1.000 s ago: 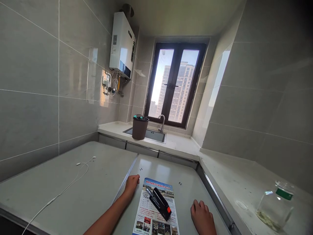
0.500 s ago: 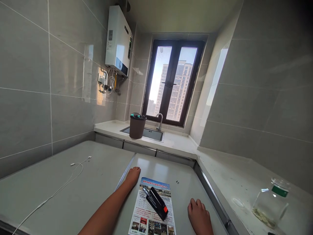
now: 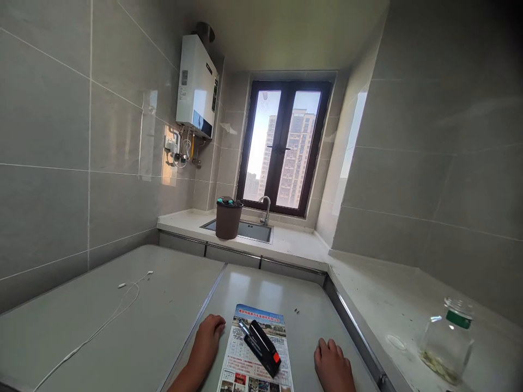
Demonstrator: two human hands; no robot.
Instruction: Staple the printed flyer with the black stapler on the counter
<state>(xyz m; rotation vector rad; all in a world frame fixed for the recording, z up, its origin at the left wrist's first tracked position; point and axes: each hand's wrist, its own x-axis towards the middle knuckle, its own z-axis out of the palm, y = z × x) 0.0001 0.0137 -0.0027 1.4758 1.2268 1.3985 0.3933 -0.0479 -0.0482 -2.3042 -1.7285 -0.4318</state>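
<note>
A stapler (image 3: pixel 263 348) lies on a leaflet (image 3: pixel 240 355) between left hand (image 3: pixel 209 335) and right hand (image 3: pixel 334 363); both curl, whether around anything I cannot tell.

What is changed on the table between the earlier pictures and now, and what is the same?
The left hand reached forward over the small bits beyond the leaflet's corner, then drew back toward the person. Those bits no longer show there; whether the hand holds them is hidden. Unchanged: the right hand and the black tool on the leaflet.
</note>
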